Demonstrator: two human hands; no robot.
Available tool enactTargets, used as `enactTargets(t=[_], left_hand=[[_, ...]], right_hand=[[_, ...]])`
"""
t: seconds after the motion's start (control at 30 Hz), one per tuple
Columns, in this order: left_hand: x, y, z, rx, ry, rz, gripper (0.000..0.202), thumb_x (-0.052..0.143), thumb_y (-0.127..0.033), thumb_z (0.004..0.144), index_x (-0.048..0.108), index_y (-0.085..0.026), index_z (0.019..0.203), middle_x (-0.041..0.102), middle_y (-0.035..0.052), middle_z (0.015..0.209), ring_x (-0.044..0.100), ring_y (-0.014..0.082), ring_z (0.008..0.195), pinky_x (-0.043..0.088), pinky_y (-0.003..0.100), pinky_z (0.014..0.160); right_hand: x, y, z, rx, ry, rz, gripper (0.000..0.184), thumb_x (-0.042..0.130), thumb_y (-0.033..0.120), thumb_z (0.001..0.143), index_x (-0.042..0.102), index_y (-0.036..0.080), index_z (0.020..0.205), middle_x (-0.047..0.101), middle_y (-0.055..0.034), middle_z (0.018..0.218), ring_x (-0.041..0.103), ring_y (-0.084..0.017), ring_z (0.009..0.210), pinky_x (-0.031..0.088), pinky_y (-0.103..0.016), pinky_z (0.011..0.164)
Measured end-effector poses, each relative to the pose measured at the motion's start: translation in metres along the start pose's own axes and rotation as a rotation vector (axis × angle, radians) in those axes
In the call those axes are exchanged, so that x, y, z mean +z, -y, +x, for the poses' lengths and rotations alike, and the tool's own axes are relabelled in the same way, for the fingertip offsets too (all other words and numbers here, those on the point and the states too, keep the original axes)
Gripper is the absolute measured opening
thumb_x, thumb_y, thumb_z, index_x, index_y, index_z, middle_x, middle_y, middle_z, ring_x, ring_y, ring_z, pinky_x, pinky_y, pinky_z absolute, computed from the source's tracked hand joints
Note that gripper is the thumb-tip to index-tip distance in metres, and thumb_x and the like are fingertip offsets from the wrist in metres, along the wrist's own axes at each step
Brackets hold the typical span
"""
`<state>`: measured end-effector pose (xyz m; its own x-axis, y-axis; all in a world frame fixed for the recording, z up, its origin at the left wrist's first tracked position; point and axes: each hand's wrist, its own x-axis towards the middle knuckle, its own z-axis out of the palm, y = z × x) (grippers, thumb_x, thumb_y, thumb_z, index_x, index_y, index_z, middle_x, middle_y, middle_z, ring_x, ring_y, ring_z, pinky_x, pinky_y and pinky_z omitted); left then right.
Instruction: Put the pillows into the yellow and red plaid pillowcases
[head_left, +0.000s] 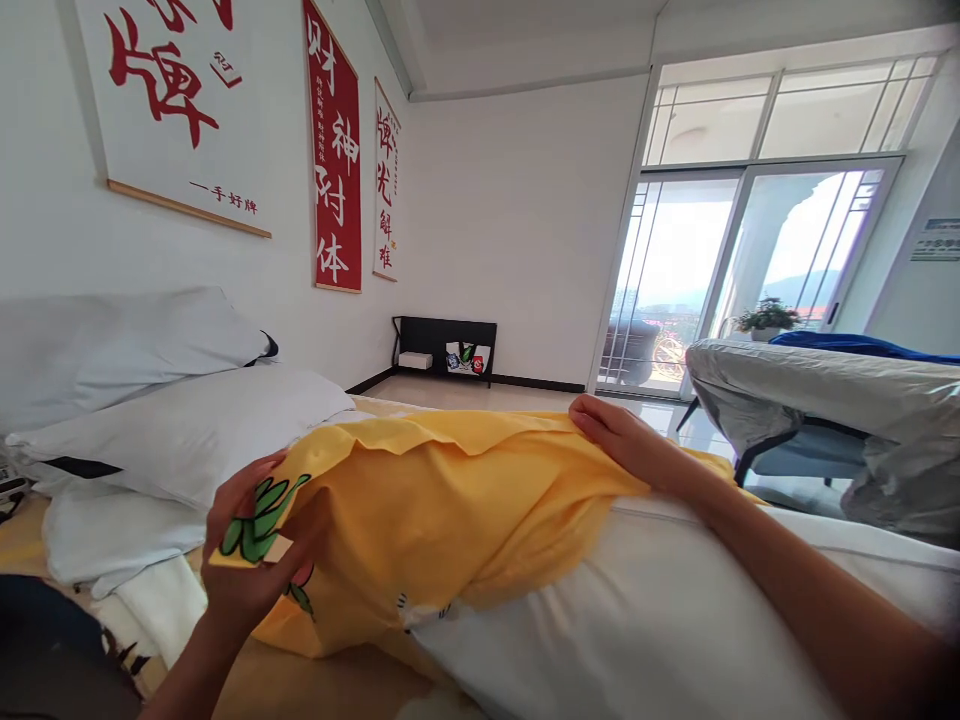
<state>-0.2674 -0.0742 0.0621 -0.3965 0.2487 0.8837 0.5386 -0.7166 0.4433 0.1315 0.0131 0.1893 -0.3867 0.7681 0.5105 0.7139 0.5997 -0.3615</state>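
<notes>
A yellow pillowcase (450, 510) with printed green leaves covers part of a white pillow (585, 620) in front of me. The pillow's bare part sticks out toward the lower right. At the left, my left hand (244, 600) is closed round a corner of the pillowcase, with the thumb on the near side and the fingers behind. My right hand (615, 430) grips the far upper edge of the pillowcase, its fingers curled over the cloth and partly hidden. Between the hands, the fabric hangs in loose folds.
White pillows (187, 420) are piled on the bed at the left. A low black shelf (446, 335) stands by the far wall. At the right are a plastic-covered table (810, 375) and a chair (806, 460). Beyond are glass sliding doors (735, 270).
</notes>
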Motion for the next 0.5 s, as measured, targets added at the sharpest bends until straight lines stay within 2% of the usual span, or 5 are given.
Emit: enactTargets(t=[0.1,0.2,0.3,0.4,0.5], left_hand=[[0.002,-0.012,0.016,0.003,0.071,0.01,0.05,0.074,-0.029,0.072,0.057,-0.022,0.118,0.061,0.0084,0.124,0.057,0.0269,0.116,0.047,0.037,0.099],[0.005,-0.011,0.036,-0.062,0.19,0.08,0.027,0.064,-0.035,0.079,0.064,-0.018,0.1,0.069,0.0048,0.096,0.064,0.0198,0.086,0.051,0.026,0.074],[0.003,-0.008,0.044,-0.052,0.25,0.129,0.019,0.055,-0.034,0.082,0.065,-0.017,0.085,0.062,0.0005,0.07,0.055,0.0146,0.064,0.043,0.023,0.057],[0.002,-0.005,0.039,-0.117,0.233,0.075,0.015,0.053,-0.03,0.077,0.062,-0.018,0.079,0.056,-0.0008,0.064,0.049,0.0129,0.06,0.038,0.022,0.054],[0.005,0.004,0.03,-0.329,0.209,-0.073,0.01,0.058,-0.027,0.069,0.058,-0.018,0.072,0.051,-0.0016,0.062,0.045,0.012,0.058,0.035,0.021,0.05]], right_hand=[[-0.009,0.006,-0.003,0.007,0.079,0.072,0.046,0.045,0.065,0.085,0.058,0.021,0.091,0.053,0.0006,0.07,0.047,-0.015,0.063,0.038,-0.028,0.056],[-0.031,0.011,-0.003,-0.041,0.133,0.018,0.052,0.055,0.068,0.078,0.066,0.022,0.099,0.064,-0.0054,0.087,0.057,-0.02,0.076,0.045,-0.032,0.065],[-0.047,0.003,-0.006,-0.097,0.074,-0.134,0.056,0.055,0.072,0.075,0.07,0.025,0.102,0.065,-0.008,0.091,0.059,-0.025,0.081,0.046,-0.037,0.072],[-0.039,-0.019,-0.009,-0.069,-0.025,-0.253,0.056,0.041,0.072,0.082,0.068,0.024,0.078,0.062,-0.0079,0.076,0.057,-0.023,0.072,0.044,-0.037,0.068],[-0.022,-0.038,-0.012,-0.022,0.075,-0.262,0.06,0.036,0.075,0.08,0.053,0.024,0.055,0.057,-0.0043,0.058,0.052,-0.019,0.058,0.041,-0.034,0.06]])
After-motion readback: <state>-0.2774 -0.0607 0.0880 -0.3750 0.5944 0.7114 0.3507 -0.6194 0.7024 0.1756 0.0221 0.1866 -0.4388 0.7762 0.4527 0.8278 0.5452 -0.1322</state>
